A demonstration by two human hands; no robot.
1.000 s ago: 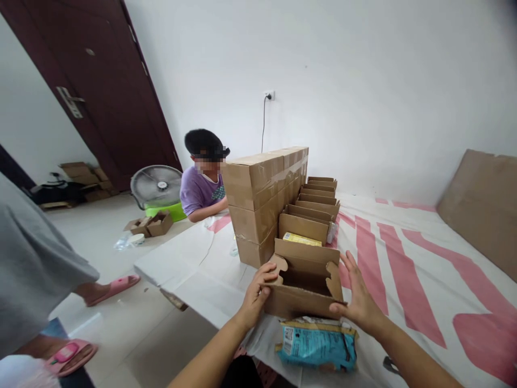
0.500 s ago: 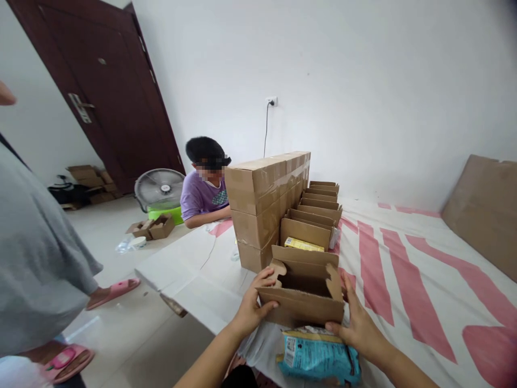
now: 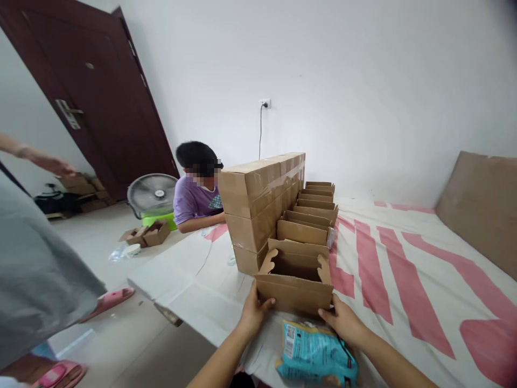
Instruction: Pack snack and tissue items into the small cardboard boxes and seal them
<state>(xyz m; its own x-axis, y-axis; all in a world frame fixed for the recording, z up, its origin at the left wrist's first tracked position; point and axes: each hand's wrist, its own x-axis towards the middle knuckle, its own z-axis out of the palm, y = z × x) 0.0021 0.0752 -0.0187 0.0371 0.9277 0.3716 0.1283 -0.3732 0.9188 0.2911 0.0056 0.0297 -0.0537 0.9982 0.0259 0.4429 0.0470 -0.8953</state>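
An open cardboard box (image 3: 294, 293) stands on the table with its flaps up, between my two hands. My left hand (image 3: 255, 311) grips its near left corner, thumb on the front face. At the near right corner my right hand (image 3: 341, 320) holds it the same way, fingers along the side. Directly in front of the box, on the near side, lies a blue plastic packet (image 3: 317, 353) with a barcode label. Behind the box runs a row of more open cardboard boxes (image 3: 302, 233). The inside of the held box is dark.
Taped cartons (image 3: 258, 215) are stacked in a wall left of the row. A seated person (image 3: 196, 202) leans on the table behind them; another person (image 3: 36, 258) stands at the left. A fan (image 3: 153, 196) is on the floor. A large cardboard sheet (image 3: 480, 210) stands at the right.
Both hands have pushed the box forward, closer to the row, and it now hides the yellow pack behind it. The standing person's forearm has swung into view.
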